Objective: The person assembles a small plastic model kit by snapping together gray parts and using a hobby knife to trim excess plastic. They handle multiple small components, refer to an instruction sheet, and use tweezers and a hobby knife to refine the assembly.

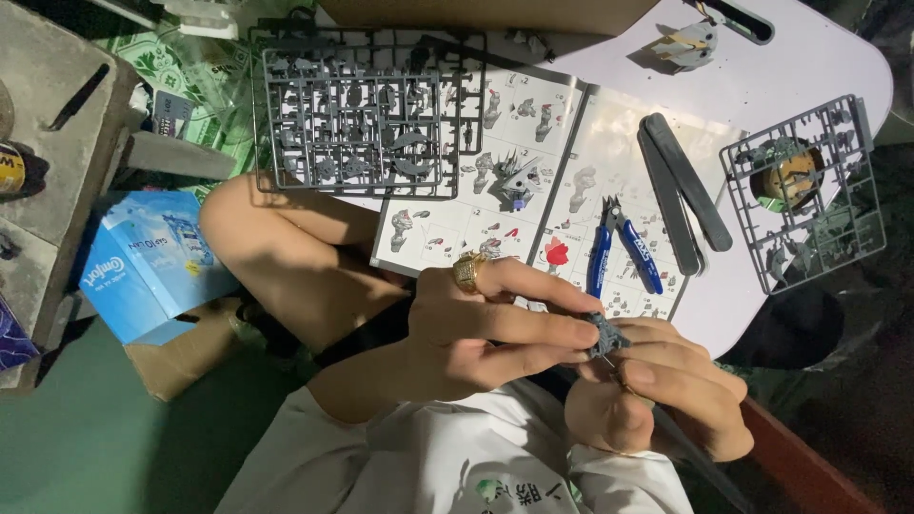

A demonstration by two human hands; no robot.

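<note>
The left hand (486, 333), a gold ring (468, 270) on one finger, has its fingertips pinched together on a small grey model part (606, 335), and the right hand (657, 390) meets it from the other side, its fingers curled and closed against the same piece, so the part sits clamped between the two hands close to the person's white shirt (447, 462). Just beyond the hands lies an open instruction booklet (533, 181) on a white table (809, 67), with blue-handled nippers (619, 252) resting on its page just past the right hand's knuckles. Farther out from the right hand are two dark flat files (681, 190) lying side by side, and past them, well off to the side, a grey parts frame (809, 190) with a round container showing through it. Beyond the left hand a larger grey parts frame (367, 114) overlaps the booklet's far edge. Well away on the left hand's outer side, past the bent knee, stands a blue box (148, 262).
</note>
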